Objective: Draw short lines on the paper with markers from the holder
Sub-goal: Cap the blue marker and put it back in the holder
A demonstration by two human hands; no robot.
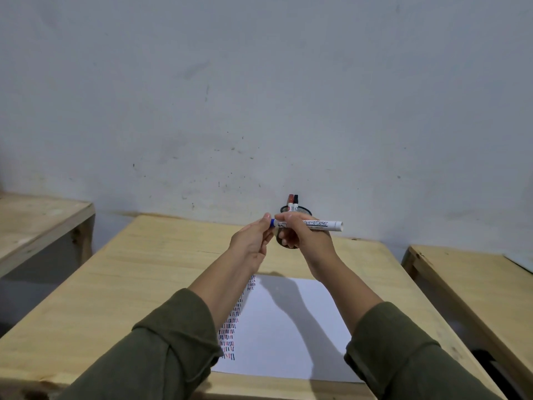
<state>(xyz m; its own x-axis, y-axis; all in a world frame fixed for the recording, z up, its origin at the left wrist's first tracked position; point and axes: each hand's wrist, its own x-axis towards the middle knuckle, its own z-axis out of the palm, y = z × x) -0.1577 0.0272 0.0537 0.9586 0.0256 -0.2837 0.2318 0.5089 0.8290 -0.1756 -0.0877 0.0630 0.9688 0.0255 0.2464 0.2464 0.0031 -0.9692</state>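
Both hands grip one marker (pixel 314 224) above the paper (pixel 288 327): right hand (pixel 300 235) its barrel, left hand (pixel 253 241) its blue cap.

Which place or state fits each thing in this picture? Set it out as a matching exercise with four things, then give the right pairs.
Things:
1. blue marker
2. paper
3. holder
4. left hand

Places or states:
A. stands at the table's far edge, two markers in it
B. pinches the blue cap end
C. held level in the right hand
D. lies flat, short lines down its left side

Pairs: 1-C, 2-D, 3-A, 4-B
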